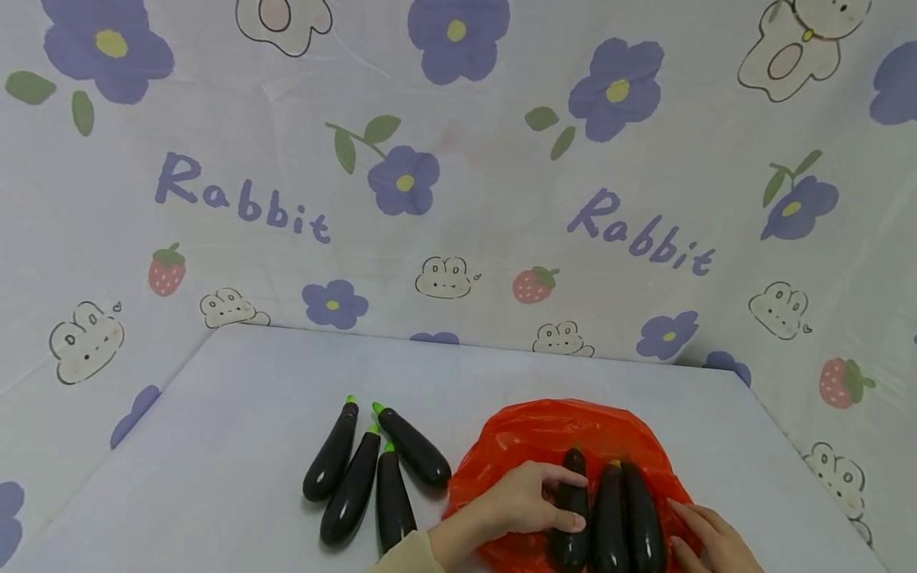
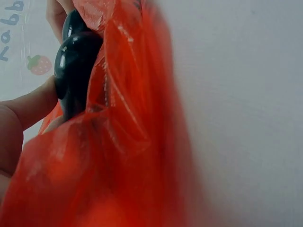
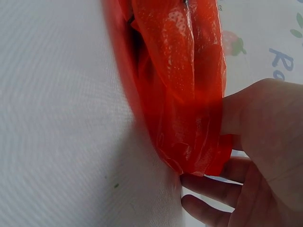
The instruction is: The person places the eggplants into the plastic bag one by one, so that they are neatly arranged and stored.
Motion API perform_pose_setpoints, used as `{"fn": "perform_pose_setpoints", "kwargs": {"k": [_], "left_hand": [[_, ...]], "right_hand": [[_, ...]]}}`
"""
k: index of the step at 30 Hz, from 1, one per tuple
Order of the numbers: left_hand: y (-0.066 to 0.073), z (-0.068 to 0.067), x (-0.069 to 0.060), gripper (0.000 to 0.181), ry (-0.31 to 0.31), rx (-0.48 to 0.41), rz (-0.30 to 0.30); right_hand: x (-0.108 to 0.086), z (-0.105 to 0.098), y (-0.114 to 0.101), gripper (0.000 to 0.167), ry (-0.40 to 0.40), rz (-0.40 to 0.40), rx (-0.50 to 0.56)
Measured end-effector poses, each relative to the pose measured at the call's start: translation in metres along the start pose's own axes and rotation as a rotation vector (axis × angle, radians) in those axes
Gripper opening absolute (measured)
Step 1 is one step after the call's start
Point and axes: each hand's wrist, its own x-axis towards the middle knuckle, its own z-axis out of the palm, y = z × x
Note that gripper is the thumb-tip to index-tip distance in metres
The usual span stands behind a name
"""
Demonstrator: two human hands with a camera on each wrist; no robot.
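Observation:
Three dark eggplants lie on a red plastic bag (image 1: 530,430) at the table's front right. My left hand (image 1: 526,501) grips the leftmost eggplant (image 1: 571,501), thumb and fingers on its sides; the left wrist view shows the thumb against a dark eggplant (image 2: 75,66) beside red plastic. Just right of it lie a middle eggplant (image 1: 610,517) and a right eggplant (image 1: 642,517). At the bag's right edge, my right hand (image 1: 716,541) holds the plastic; in the right wrist view the thumb of that hand (image 3: 265,156) is on one side of the red bag (image 3: 180,94) and fingers on the other.
Left of the bag, several more eggplants (image 1: 351,489) lie on the white table (image 1: 236,430), green stems pointing away. Behind the table hangs a pale cloth (image 1: 473,223) printed with flowers, rabbits and strawberries.

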Motion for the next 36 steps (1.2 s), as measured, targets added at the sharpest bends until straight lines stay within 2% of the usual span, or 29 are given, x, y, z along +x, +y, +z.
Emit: {"fn": "perform_pose_setpoints", "kwargs": {"k": [10,23,27,36], "left_hand": [[0.001,0.0012,0.0023,0.043,0.028,0.04,0.01],[-0.0023,0.0017,0.0041,0.042,0.028,0.018,0.028],[-0.0031,0.0028,0.0036,0.042,0.037,0.023,0.024],[-0.0045,0.0044,0.0025,0.043,0.055,0.022,0.014]], "right_hand": [[0.0031,-0.0027,-0.0014,0.053,-0.023,0.024,-0.002],[0.0035,-0.0006,0.0038,0.052,-0.008,-0.007,-0.012],[0.0046,-0.0003,0.0055,0.053,-0.03,0.006,0.003],[0.0042,0.002,0.0057,0.052,-0.017,-0.015,-0.007]]}}
